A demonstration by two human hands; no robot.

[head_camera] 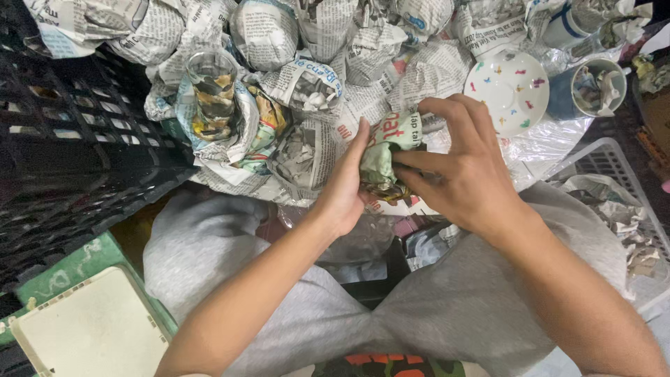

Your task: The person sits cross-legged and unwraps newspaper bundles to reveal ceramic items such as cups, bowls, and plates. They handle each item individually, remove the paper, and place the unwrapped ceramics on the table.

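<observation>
Both hands meet over the person's lap, closed around one newspaper-wrapped bundle [387,150]. Left hand [343,187] stands edge-on against the bundle's left side, palm pressed flat to the paper, fingers straight and pointing up toward the pile beyond. Right hand [457,164] comes in from the right and curls over the bundle: its fingers arch across the top of the paper while the thumb pushes in from the side, so the bundle is pinched between the two hands and held off the lap. What is inside the wrapping cannot be told; only crumpled printed paper in green, red and white shows.

Just beyond the hands lies a heap of wrapped bundles [307,42] of the same kind, packed close together. Among them, to the left, stands a clear drinking glass [211,94] stuffed with paper and half wrapped. To the right of the heap, near the right hand's fingertips, sits a white saucer [516,89] with small coloured figures, and beside it a blue cup [590,87] with paper inside. A black plastic crate [77,146] fills the left side, a white basket [621,181] holding paper scraps stands at the right, and grey trousers [447,307] cover the knees below.
</observation>
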